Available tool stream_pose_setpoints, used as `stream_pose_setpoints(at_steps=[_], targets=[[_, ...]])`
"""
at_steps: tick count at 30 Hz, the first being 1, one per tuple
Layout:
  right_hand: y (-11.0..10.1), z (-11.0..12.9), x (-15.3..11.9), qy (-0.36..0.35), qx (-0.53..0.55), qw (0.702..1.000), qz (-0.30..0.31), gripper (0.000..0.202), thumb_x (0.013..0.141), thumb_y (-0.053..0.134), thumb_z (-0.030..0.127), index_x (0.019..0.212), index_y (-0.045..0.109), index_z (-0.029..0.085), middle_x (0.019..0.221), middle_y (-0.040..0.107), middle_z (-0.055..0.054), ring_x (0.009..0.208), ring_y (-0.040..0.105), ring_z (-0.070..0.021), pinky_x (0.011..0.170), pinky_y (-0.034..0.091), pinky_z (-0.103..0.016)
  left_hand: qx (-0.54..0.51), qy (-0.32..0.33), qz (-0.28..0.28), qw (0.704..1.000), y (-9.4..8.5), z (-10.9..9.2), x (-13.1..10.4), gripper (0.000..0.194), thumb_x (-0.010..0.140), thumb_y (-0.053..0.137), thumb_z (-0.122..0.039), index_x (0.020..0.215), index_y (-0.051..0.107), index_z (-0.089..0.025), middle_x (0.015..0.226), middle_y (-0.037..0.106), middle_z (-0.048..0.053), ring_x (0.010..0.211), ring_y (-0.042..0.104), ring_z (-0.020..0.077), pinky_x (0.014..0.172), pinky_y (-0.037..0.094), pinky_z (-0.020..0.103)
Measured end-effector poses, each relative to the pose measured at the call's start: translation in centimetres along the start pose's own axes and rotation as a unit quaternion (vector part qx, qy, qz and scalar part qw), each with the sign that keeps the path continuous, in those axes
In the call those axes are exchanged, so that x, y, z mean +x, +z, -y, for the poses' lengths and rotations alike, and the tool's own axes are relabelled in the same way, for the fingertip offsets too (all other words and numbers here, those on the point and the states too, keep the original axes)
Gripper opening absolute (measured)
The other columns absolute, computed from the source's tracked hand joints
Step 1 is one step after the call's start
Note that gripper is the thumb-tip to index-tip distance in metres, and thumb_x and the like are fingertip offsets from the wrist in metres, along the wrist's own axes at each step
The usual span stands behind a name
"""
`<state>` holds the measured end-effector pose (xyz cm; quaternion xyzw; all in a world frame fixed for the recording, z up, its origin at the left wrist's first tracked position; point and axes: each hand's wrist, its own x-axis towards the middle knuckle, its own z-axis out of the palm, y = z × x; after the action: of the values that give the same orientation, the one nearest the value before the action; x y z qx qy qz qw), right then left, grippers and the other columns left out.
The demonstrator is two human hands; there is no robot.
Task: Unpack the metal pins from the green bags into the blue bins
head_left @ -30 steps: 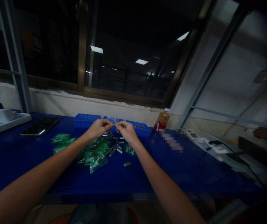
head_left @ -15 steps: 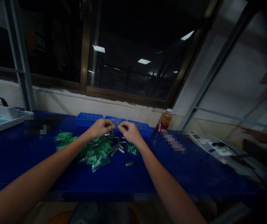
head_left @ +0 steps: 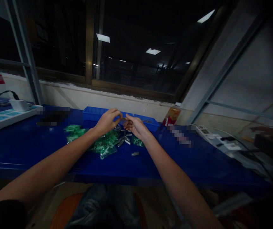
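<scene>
Clear plastic (head_left: 123, 121) between hands (head_left: 108, 121); axis unclear

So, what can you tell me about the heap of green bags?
The green bags look like thin, see-through plastic with paler patches, contents too blurred to tell. They lie in an overlapping heap on the blue table, partly hidden behind the left forearm. Silvery pieces lie at the heap's right edge; whether they touch is unclear.

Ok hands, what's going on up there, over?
Bare left hand, bare right hand close together. Clear thin plastic seemingly between, blurred. Green plastic packets, silver metal cylinders crowded below.
</scene>
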<state>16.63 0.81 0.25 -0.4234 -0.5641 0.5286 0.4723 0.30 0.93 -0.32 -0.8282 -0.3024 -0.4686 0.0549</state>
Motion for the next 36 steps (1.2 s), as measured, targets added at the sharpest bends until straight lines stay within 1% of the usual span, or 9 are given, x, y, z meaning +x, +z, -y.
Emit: stream_pose_setpoints(at_steps=[4,8,12,14,17,20,23,26,36], targets=[[0.0,0.0,0.1,-0.05,-0.033,0.998,0.021,0.017,0.06,0.066,0.028,0.067,0.059,0.014,0.055,0.056,0.002,0.049,0.051,-0.0078,0.047,0.033,-0.02,-0.007,0.015,-0.003,1.0,-0.1,0.2,0.0,0.012,0.077,0.049,-0.013,0.083,0.058,-0.016,0.092,0.053,0.005,0.091,0.052,0.0168,0.083,0.042,0.029],[-0.4,-0.4,0.6,-0.094,-0.096,0.99,-0.051,0.019,0.061,0.064,0.033,0.065,0.059,0.015,0.055,0.055,0.003,0.049,0.049,-0.0081,0.045,0.03,-0.02,-0.024,-0.014,0.016,0.999,0.0,0.8,0.0,0.03,0.073,0.044,-0.006,0.098,0.055,-0.017,0.097,0.053,0.005,0.092,0.053,0.016,0.084,0.042,0.029],[-0.8,0.3,0.4,-0.161,-0.153,0.969,-0.107,0.023,0.065,0.06,0.038,0.066,0.059,0.015,0.057,0.055,0.002,0.052,0.049,-0.0097,0.05,0.036,-0.023,-0.027,-0.055,0.108,0.992,0.3,2.0,-0.4,0.044,0.073,0.049,-0.012,0.117,0.044,-0.016,0.095,0.057,0.006,0.086,0.055,0.0164,0.078,0.044,0.029],[-1.7,1.4,0.2,-0.247,-0.193,0.93,-0.189,0.022,0.068,0.058,0.037,0.068,0.058,0.015,0.06,0.056,0.0,0.056,0.05,-0.011,0.055,0.039,-0.024,-0.005,-0.066,0.185,0.981,0.6,2.5,-0.7,0.039,0.076,0.05,-0.019,0.115,0.047,-0.016,0.093,0.058,0.007,0.086,0.056,0.018,0.078,0.043,0.03],[-4.6,3.0,0.4,-0.364,-0.252,0.818,-0.368,0.022,0.076,0.05,0.038,0.078,0.057,0.017,0.071,0.058,-0.002,0.066,0.053,-0.0133,0.062,0.041,-0.026,0.024,-0.07,0.282,0.956,0.9,2.7,-1.1,0.029,0.08,0.048,-0.027,0.106,0.054,-0.017,0.094,0.06,0.007,0.088,0.056,0.0191,0.079,0.042,0.03],[-8.7,3.0,1.2,-0.356,-0.343,0.739,-0.457,0.025,0.079,0.044,0.036,0.085,0.058,0.015,0.079,0.059,-0.006,0.073,0.054,-0.0163,0.07,0.042,-0.031,0.026,-0.07,0.323,0.943,1.2,2.3,-1.4,0.028,0.081,0.047,-0.03,0.104,0.056,-0.017,0.097,0.059,0.008,0.087,0.057,0.018,0.079,0.042,0.028],[-12.1,1.6,2.1,-0.256,-0.493,0.727,-0.402,0.028,0.07,0.055,0.038,0.08,0.062,0.013,0.079,0.06,-0.01,0.081,0.054,-0.023,0.08,0.039,-0.039,0.023,-0.072,0.323,0.943,1.4,2.1,-1.7,0.028,0.081,0.047,-0.032,0.103,0.058,-0.018,0.099,0.057,0.008,0.086,0.057,0.0178,0.078,0.042,0.028],[-13.2,0.4,2.9,-0.19,-0.53,0.73,-0.388,0.033,0.07,0.056,0.039,0.084,0.063,0.011,0.079,0.062,-0.012,0.082,0.054,-0.0256,0.081,0.039,-0.041,0.027,-0.078,0.307,0.948,1.7,2.3,-2.0,0.028,0.081,0.047,-0.033,0.103,0.058,-0.019,0.097,0.056,0.007,0.089,0.056,0.0194,0.08,0.043,0.03],[-5.8,-1.4,1.5,-0.292,-0.52,0.792,-0.13,0.017,0.08,0.046,0.027,0.078,0.061,0.019,0.075,0.062,-0.005,0.077,0.056,-0.0186,0.077,0.04,-0.032,0.027,-0.114,0.281,0.952,1.9,3.2,-2.5,0.034,0.078,0.039,-0.008,0.103,0.06,-0.021,0.099,0.055,0.007,0.09,0.056,0.0188,0.081,0.043,0.029]])
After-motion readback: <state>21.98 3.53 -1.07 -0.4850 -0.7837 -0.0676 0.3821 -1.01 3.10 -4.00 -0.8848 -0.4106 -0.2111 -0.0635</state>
